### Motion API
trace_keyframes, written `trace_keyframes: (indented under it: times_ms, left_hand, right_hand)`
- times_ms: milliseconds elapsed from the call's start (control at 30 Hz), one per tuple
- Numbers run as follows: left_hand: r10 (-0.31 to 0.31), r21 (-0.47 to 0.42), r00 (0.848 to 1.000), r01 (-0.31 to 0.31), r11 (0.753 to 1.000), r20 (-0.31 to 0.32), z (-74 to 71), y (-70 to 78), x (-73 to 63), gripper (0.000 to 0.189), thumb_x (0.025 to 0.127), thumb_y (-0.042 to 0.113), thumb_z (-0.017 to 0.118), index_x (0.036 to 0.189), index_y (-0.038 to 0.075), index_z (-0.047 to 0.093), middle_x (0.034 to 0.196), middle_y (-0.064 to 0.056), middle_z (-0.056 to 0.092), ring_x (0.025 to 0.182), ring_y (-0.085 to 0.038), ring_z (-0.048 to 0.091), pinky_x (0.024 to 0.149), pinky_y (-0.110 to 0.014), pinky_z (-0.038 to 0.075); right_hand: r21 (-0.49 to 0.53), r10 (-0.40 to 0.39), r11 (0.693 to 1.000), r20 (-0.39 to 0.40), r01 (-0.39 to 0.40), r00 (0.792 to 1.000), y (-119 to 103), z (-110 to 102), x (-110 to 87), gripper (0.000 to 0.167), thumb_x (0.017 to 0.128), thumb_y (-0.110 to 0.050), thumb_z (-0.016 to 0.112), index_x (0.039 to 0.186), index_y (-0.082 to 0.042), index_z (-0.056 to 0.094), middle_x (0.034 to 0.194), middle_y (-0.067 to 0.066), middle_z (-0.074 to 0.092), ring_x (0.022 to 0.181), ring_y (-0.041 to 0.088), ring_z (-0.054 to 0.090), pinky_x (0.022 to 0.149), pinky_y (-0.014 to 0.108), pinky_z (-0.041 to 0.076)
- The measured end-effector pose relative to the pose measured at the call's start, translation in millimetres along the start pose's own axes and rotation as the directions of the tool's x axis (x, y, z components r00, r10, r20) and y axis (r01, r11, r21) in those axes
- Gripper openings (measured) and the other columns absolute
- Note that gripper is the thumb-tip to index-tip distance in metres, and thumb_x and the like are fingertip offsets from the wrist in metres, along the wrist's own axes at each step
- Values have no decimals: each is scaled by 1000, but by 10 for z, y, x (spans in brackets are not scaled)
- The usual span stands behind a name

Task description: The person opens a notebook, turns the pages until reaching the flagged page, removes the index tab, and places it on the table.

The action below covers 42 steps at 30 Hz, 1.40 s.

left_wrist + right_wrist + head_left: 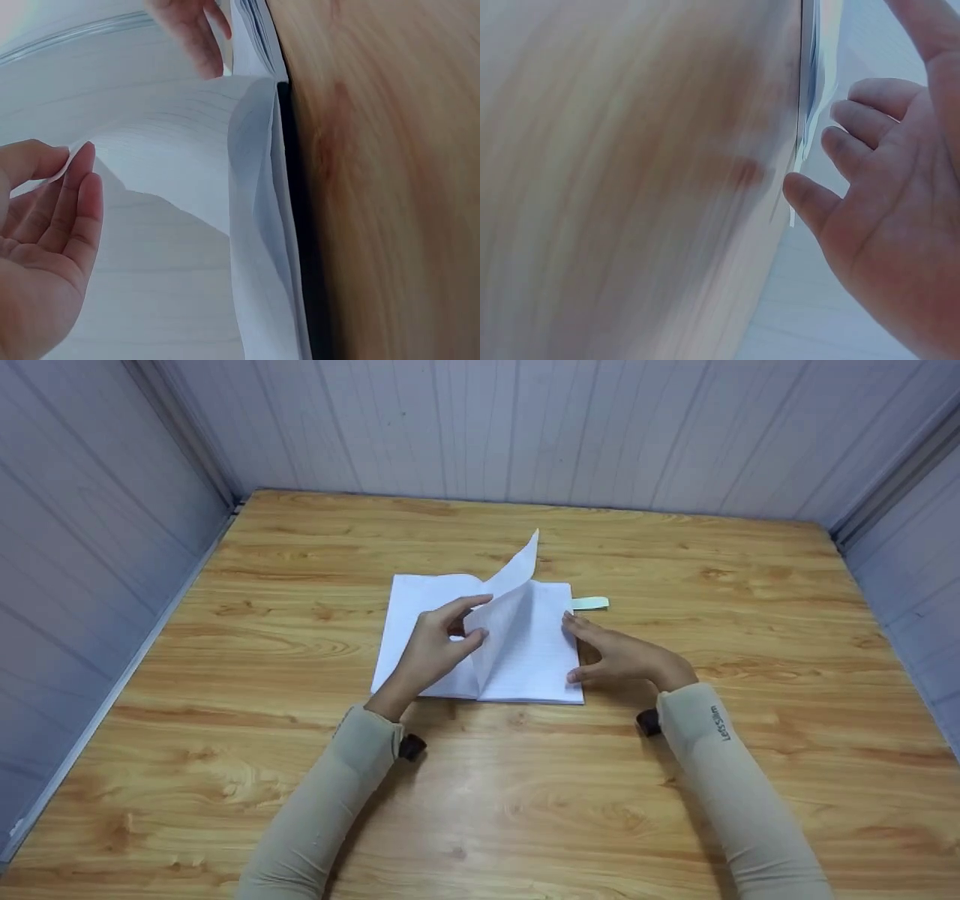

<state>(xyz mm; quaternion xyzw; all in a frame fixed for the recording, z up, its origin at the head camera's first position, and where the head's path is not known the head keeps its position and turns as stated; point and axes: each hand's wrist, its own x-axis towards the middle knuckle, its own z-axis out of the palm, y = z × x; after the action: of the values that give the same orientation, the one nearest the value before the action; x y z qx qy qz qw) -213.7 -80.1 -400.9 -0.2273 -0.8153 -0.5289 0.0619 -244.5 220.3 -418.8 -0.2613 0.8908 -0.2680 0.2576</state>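
Note:
An open notebook (536,660) with lined white pages lies on the wooden table. One page (517,570) stands raised from the middle, its upper corner pointing up. My left hand (439,641) pinches that page at its edge between thumb and fingers; the pinch also shows in the left wrist view, where the page (165,150) curves away to the spine. At the notebook's right edge is my right hand (622,654), fingers extended and thumb apart. The right wrist view shows its palm (900,217) facing the notebook's side, with nothing gripped.
A pale green strip (591,603) sticks out from the notebook's right side. The wooden table (480,810) extends around the notebook. Light panelled walls (480,427) stand behind and at both sides. Each sleeved wrist carries a small dark camera (412,747).

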Motion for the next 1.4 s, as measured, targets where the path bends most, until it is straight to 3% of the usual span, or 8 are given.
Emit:
trace_keyframes:
  times_ms: [133,367,600,733,867,1067,1233,1400]
  left_hand:
    - [-34,-15,999,34,999,-29,-59,-15,-15,40,87,4,66,127,7,62,86,-9,67,70,-11,56,68,-21,52]
    - [-45,-68,996,40,997,-71,-114,-49,-56,42,87,3,67,128,6,61,90,-11,68,72,-12,54,65,-19,47]
    - [-34,-96,991,22,995,-132,-147,-97,-70,39,86,3,68,125,6,64,124,-8,66,81,-12,55,60,-17,43]
    - [-36,-120,988,18,993,-150,-178,-117,-81,37,87,3,67,123,6,65,124,-8,66,92,-11,60,60,-17,42]
    - [-42,-139,984,17,990,-176,-208,-132,-88,32,87,5,68,119,5,67,120,-9,68,105,-14,63,67,-16,47]
    - [-55,-139,983,30,990,-176,-239,-136,-98,30,87,6,69,117,4,69,118,-11,68,110,-20,64,76,-16,51]
    - [-25,-81,989,13,997,-149,-288,-158,-109,33,87,5,69,120,5,67,121,-10,67,111,-20,63,83,-18,52]
    - [118,103,987,-107,989,-106,-354,-225,-110,38,86,1,69,123,5,65,120,-11,67,100,-20,62,86,-29,54]
  right_hand:
    - [17,-11,1000,11,11,1000,-29,17,11,101,84,-41,70,155,-12,4,163,3,-3,150,22,-6,121,46,6]
    - [22,-36,999,27,35,999,-50,54,46,103,83,-39,72,155,-13,3,163,1,-4,150,21,-7,121,46,7]
    - [23,-34,999,48,33,998,-52,82,59,103,83,-38,72,155,-14,3,163,0,-3,150,20,-7,122,45,8]
    - [15,-27,1000,64,26,998,-57,78,57,100,83,-35,73,155,-14,7,163,-1,-1,150,20,-5,122,44,9]
    - [3,-24,1000,79,24,997,-76,75,61,98,83,-34,73,155,-13,10,163,-1,-1,150,21,-5,121,46,9]
    - [-25,-8,1000,81,10,997,-90,79,67,95,84,-35,72,155,-14,12,163,-2,-2,150,21,-5,121,47,9]
    - [-36,-1,999,84,4,996,-86,85,76,94,84,-35,72,155,-14,13,163,-2,-2,150,21,-5,121,46,9]
    - [-40,9,999,84,-6,996,-83,84,80,94,84,-36,72,155,-14,13,163,-3,-2,150,20,-5,121,46,8]
